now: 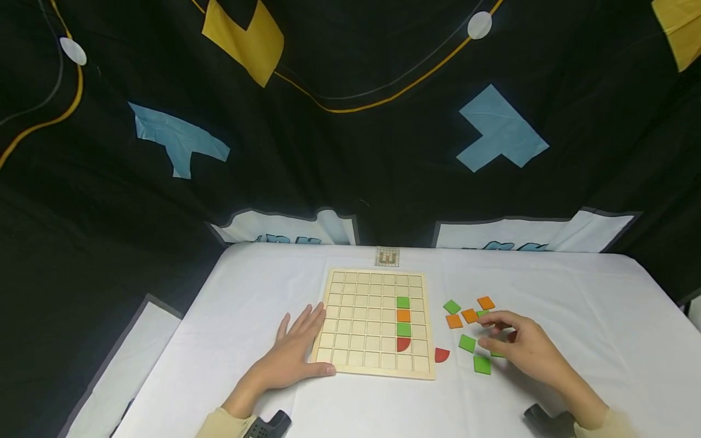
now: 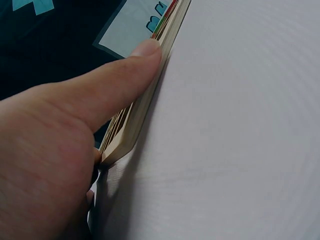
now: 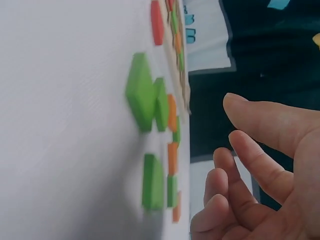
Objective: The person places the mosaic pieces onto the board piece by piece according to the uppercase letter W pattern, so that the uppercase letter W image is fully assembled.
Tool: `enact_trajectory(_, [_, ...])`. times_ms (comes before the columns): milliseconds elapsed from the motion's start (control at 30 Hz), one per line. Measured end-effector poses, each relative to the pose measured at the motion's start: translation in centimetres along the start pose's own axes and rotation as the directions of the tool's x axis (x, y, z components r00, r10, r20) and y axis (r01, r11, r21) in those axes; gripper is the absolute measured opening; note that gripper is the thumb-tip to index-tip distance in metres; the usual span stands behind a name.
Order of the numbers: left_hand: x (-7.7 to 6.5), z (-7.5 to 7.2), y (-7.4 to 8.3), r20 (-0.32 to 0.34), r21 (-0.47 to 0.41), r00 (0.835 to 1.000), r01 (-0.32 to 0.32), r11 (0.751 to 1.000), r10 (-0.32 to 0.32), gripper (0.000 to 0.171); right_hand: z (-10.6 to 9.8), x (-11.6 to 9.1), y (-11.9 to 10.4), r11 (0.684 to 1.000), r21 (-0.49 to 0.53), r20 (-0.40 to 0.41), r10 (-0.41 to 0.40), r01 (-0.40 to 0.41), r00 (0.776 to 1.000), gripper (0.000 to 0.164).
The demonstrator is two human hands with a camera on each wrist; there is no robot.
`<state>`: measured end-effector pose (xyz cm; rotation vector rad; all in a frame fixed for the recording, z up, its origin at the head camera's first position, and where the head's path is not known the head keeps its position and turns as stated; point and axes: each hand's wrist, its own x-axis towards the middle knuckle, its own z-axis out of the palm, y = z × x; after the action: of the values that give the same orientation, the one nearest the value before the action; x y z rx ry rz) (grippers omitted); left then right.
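Note:
A square wooden grid board (image 1: 378, 372) lies on the white table, with a green tile (image 1: 403, 302), an orange tile (image 1: 403, 316), another green tile (image 1: 403, 330) and a red quarter-circle tile (image 1: 403, 345) in one column. My left hand (image 1: 292, 359) rests at its lower left corner, fingers extended along the left edge and thumb against the near edge (image 2: 142, 107). Above the loose tiles to the right hovers my right hand (image 1: 523, 345), thumb and forefinger apart. In the right wrist view, nothing shows between those fingers (image 3: 260, 165). The hand partly hides some tiles.
Loose orange tiles (image 1: 454, 321) and green tiles (image 1: 482, 365) are scattered right of the board. A red quarter-circle (image 1: 442, 354) lies by its right edge. A small patterned square (image 1: 387, 257) sits behind the board, and a dark patterned cloth (image 1: 383, 164) hangs beyond the table.

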<state>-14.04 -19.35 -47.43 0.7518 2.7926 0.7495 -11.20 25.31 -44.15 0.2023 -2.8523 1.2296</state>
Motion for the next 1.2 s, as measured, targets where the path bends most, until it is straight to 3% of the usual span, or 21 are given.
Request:
enact_trajectory(400, [0.0, 0.1, 0.0, -0.003, 0.002, 1.0, 0.006, 1.0, -0.006, 0.113, -0.9, -1.3, 2.5, 0.988, -0.03, 0.073, 0.15, -0.148, 0.986, 0.049])
enact_trajectory(767, [0.1, 0.0, 0.2, -0.004, -0.007, 1.0, 0.01, 1.0, -0.011, 0.114, -1.0, -1.4, 2.9, 0.972, -0.033, 0.104, 0.237, -0.235, 0.966, 0.054])
enact_trajectory(1200, [0.0, 0.0, 0.3, -0.014, -0.008, 1.0, -0.001, 1.0, 0.001, 0.114, -0.9, -1.6, 3.1, 0.981, -0.102, 0.1, 0.174, -0.164, 0.98, 0.04])
